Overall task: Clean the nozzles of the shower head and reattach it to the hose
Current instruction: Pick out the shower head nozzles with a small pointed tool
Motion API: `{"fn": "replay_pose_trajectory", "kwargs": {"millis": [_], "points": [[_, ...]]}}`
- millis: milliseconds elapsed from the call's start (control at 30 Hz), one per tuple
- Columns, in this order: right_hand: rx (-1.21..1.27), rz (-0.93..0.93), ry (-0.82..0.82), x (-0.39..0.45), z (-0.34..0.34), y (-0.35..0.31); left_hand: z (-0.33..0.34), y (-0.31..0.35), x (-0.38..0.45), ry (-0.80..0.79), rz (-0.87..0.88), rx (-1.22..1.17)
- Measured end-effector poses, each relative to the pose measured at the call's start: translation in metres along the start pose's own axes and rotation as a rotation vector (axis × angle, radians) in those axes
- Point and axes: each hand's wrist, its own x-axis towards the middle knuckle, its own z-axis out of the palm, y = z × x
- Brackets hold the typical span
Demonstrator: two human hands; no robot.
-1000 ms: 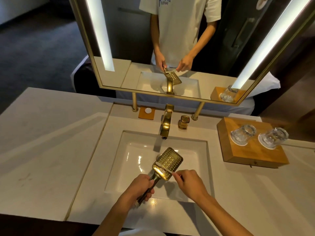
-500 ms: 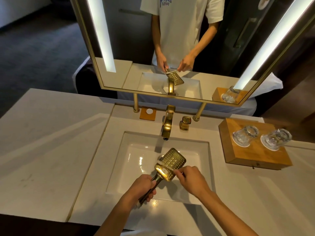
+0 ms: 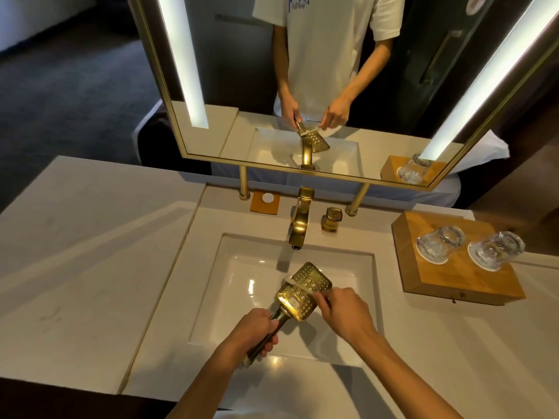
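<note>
White sink point(image 3: 211, 313): left hand point(image 3: 257, 331) grips one shower head point(image 3: 305, 290); right hand point(image 3: 344, 309) pinches one brush point(image 3: 298, 286); two glasses point(image 3: 440, 244).

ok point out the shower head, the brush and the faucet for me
shower head point(image 3: 314, 278), head view, on the gold nozzle face
brush point(image 3: 295, 284), head view, on the white bristle end lying across the face
faucet point(image 3: 299, 225), head view, on the curved gold spout over the sink
</note>
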Motion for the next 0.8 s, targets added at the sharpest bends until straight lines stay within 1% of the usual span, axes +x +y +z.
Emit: {"fn": "replay_pose_trajectory", "kwargs": {"millis": [100,233,300,433,533,700,800], "points": [[0.033,0.072,0.016,0.01,-0.014,0.006,0.001,0.001,0.004,-0.011,0.006,-0.003],[0.078,-0.024,-0.042,-0.009,0.007,-0.005,0.001,0.004,0.008,-0.005,0.009,-0.013],[0.059,-0.065,-0.035,-0.017,0.014,-0.007,0.0,0.004,0.009,0.0,0.006,-0.025],[0.044,-0.032,-0.027,-0.004,0.0,-0.005,-0.001,0.002,0.006,0.001,0.01,-0.034],[0.077,0.003,0.016,-0.001,-0.004,-0.005,-0.002,0.003,0.006,-0.008,0.02,-0.042],[0.071,-0.056,-0.017,-0.018,0.01,-0.006,-0.002,0.005,0.006,-0.011,0.011,-0.07],[0.074,0.031,0.042,0.001,-0.003,0.007,-0.002,0.002,0.005,-0.013,-0.006,-0.087]]}}
